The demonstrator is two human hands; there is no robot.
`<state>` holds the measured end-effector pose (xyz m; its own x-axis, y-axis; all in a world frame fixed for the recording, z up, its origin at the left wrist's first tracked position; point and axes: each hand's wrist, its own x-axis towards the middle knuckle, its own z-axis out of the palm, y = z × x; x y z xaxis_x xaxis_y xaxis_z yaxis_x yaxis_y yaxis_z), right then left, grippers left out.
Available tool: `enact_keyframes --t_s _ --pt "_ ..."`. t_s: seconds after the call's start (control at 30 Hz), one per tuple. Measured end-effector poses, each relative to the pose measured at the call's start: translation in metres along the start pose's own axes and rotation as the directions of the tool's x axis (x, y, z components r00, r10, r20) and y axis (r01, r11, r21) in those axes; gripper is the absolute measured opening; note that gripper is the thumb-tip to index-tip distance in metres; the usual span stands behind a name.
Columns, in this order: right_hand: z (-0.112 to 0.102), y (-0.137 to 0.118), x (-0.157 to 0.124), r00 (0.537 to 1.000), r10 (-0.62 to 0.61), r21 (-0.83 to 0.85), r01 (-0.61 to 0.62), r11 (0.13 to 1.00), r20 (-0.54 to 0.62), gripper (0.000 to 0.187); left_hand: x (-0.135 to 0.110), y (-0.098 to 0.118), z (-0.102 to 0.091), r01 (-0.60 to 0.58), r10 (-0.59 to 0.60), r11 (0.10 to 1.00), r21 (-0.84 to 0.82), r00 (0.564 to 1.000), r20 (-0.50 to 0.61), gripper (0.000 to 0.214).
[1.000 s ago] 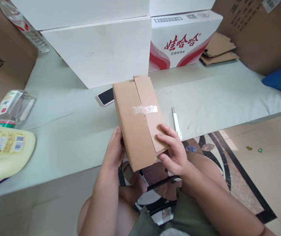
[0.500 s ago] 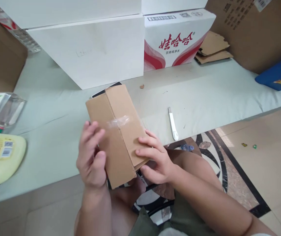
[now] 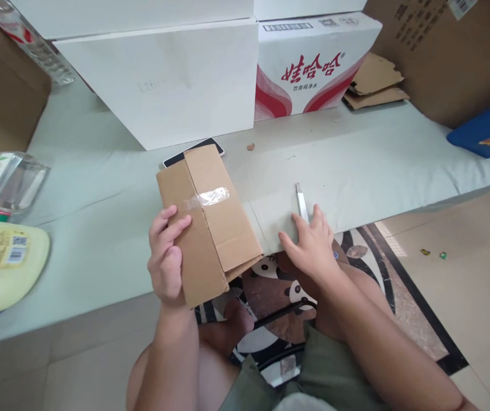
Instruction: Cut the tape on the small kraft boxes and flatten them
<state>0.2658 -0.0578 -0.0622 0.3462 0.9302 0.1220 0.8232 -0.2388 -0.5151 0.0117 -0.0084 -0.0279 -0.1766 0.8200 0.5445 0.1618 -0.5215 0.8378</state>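
Note:
My left hand (image 3: 167,254) grips the left side of a brown cardboard box (image 3: 206,240), thumb and fingers on its top face. A strip of shiny clear tape (image 3: 213,196) crosses the seam between its flaps. The box is tilted over the table's front edge, and a gap shows at its near right corner. My right hand (image 3: 311,242) is away from the box, fingers spread over the handle of a white utility knife (image 3: 300,200). Whether the fingertips touch the knife I cannot tell. Its blade end points away from me.
Behind the box lies a dark flat device (image 3: 217,147). White cartons (image 3: 197,85) line the back. To the left are a clear bottle (image 3: 11,180) and a yellow jug (image 3: 9,265); to the right, folded cardboard (image 3: 376,77) and a blue container (image 3: 485,128).
My right hand has let go of the box and moved right to the utility knife. My left hand still holds the box, which has shifted slightly.

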Motion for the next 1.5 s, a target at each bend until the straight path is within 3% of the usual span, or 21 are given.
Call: enact_keyframes --t_s 0.13,0.27,0.37,0.5,0.8,1.5 --pt "0.001 0.005 0.000 0.978 -0.135 -0.054 0.145 0.988 0.158 0.049 0.001 -0.002 0.002 -0.032 0.032 0.999 -0.007 0.999 0.014 0.035" --pt "0.003 -0.004 -0.002 0.920 -0.320 0.086 0.308 0.947 0.227 0.041 0.001 -0.004 0.006 -0.068 0.068 0.998 -0.007 0.998 0.006 0.035" --pt "0.005 -0.012 -0.001 0.895 -0.361 0.173 0.325 0.930 0.261 0.048 -0.001 -0.003 0.010 0.001 -0.001 1.000 0.016 1.000 -0.016 0.036" --pt "0.009 -0.024 0.001 0.882 -0.365 0.124 0.343 0.931 0.300 0.046 -0.003 -0.003 0.013 -0.006 0.006 1.000 0.018 1.000 0.000 0.040" --pt "0.026 -0.038 -0.003 0.953 -0.255 -0.002 0.259 0.966 0.163 0.043 0.001 -0.009 0.022 -0.022 0.022 1.000 -0.017 1.000 -0.006 0.047" --pt "0.044 -0.023 -0.005 0.935 -0.354 -0.042 0.355 0.934 0.032 0.039 0.002 -0.025 0.020 -0.121 0.120 0.992 0.038 0.992 0.035 0.053"
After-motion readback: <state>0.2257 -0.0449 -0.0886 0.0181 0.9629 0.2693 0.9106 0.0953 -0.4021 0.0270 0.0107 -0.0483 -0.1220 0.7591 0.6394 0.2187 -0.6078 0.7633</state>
